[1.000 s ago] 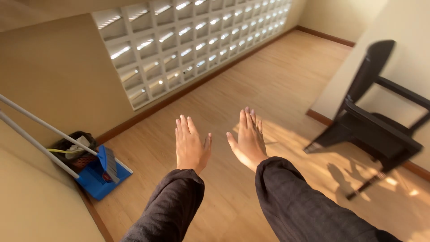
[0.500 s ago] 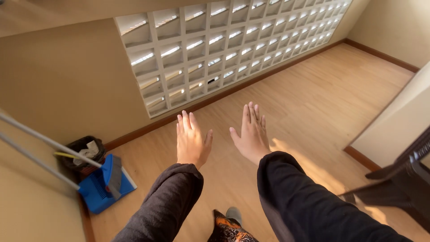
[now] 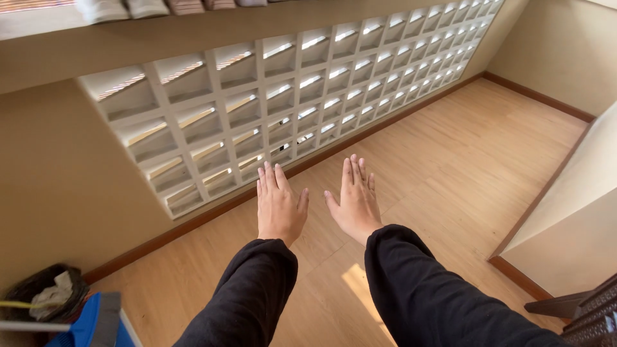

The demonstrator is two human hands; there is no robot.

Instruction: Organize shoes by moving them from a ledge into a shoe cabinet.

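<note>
- Right now I see both hands held out in front of me, palms down, over the floor (image 3: 450, 148), touching nothing.
- Left hand (image 3: 279, 205) is flat and empty, its four fingers (image 3: 270, 178) held close together and the thumb spread out to the side.
- Right hand (image 3: 355, 200) is also flat and empty, fingers straight and nearly together, thumb angled out toward the left hand.
- Both thumbs point at each other with a small gap between them; the hands are just beside one another, not touching.
- Dark sleeves (image 3: 418, 289) cover both arms down to the wrists.
- Beyond the fingertips a wooden skirting (image 3: 212, 215) runs along the foot of the wall, near the left hand but apart from it.
- Above the skirting sits a white lattice of square openings (image 3: 289, 96), stretching off to the far right corner, with light coming through its cells.
- On the ledge over the lattice, at the top left, I can make out a row of pale things (image 3: 160, 6); they are cut off by the frame and I cannot tell what they are.
- Down in the bottom left corner stands a dark bin (image 3: 32, 289) with crumpled paper (image 3: 54, 292) in it, and just beside it a blue dustpan (image 3: 90, 321); both are well apart from the hands.
- At the bottom right edge a dark piece of furniture (image 3: 588, 315) pokes in beside a beige wall corner (image 3: 572, 225).
- A patch of sunlight (image 3: 360, 283) lies on the floor between the sleeves.
</note>
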